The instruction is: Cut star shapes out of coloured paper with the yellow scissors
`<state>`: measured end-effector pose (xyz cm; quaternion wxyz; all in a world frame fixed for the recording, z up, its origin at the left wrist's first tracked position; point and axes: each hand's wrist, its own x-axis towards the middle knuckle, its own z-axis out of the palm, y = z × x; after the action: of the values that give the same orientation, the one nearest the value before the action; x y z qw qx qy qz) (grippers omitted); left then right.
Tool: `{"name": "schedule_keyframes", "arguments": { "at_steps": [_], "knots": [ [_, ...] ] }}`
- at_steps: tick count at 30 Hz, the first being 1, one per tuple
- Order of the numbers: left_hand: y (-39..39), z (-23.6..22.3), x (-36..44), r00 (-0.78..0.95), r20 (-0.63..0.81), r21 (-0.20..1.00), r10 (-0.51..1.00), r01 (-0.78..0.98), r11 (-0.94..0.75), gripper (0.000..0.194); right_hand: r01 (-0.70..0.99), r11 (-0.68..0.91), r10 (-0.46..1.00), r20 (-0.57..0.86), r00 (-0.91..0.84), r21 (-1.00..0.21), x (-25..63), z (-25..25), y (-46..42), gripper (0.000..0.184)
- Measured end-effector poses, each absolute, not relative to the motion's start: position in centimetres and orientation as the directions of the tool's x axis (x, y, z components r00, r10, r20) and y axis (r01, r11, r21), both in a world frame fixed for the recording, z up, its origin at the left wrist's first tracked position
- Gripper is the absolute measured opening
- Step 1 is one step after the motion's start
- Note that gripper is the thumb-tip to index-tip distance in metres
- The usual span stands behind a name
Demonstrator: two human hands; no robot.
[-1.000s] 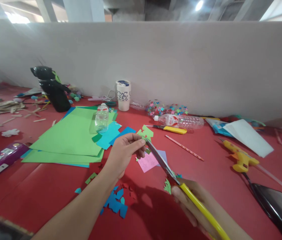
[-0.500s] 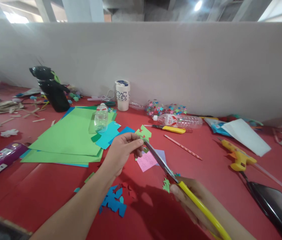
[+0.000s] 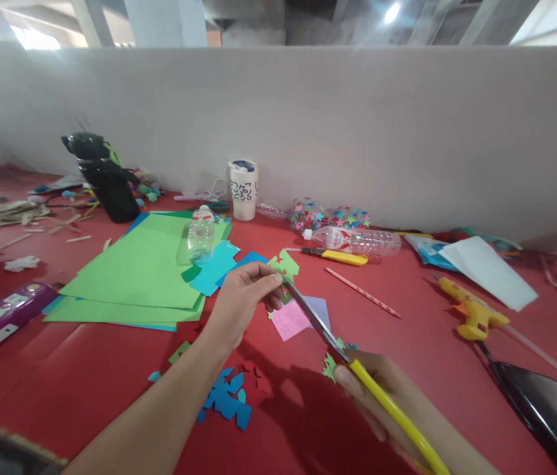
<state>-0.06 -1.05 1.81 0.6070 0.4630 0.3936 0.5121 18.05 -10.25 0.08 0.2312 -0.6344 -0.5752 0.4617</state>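
Observation:
My left hand is closed in a pinch, with what looks like a small piece of green paper mostly hidden between thumb and fingers. The tips of the yellow-handled scissors reach those fingertips, their blades nearly together. Around the yellow handles, my right hand is closed. Green paper stars lie just beside it. Beyond my left hand rests a cut green paper scrap, and pink paper lies below the blades. Blue paper scraps sit near my left forearm.
Green sheets lie at left, under a small plastic bottle. A black flask and white cup stand behind. A yellow cutter, lying bottle, striped pencil and glue gun are at right.
The scissors and my right hand have shifted very slightly. My left hand keeps its pinch, and the view has moved a little.

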Motion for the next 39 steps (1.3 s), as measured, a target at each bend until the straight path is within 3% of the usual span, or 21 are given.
{"name": "schedule_keyframes", "arguments": {
  "at_steps": [13,16,23,28,39],
  "knots": [
    [-1.3,1.7,0.1,0.162,0.079,0.970,0.984,-0.240,-0.038,0.011,0.474,-0.338,0.903,-0.422,-0.079,-0.813,18.6,0.4,-10.3,0.044],
    [-1.4,1.8,0.1,0.152,0.088,0.968,0.984,-0.247,-0.048,0.009,0.511,-0.303,0.918,-0.389,-0.069,-0.805,18.6,0.7,-10.6,0.043],
    [-1.5,2.0,0.0,0.182,0.109,0.975,0.977,-0.213,-0.069,0.009,0.466,-0.174,0.924,-0.307,-0.227,-0.867,19.2,0.6,-10.6,0.044],
    [-1.4,2.2,0.0,0.161,0.120,0.986,0.980,-0.136,-0.098,0.008,0.525,-0.083,0.949,-0.228,-0.218,-0.847,19.7,0.2,-10.2,0.042],
    [-1.0,2.2,-0.5,0.181,0.070,0.993,0.981,-0.104,-0.052,0.007,0.521,-0.160,0.945,-0.282,-0.164,-0.839,19.0,0.7,-10.2,0.042]
  ]
}}
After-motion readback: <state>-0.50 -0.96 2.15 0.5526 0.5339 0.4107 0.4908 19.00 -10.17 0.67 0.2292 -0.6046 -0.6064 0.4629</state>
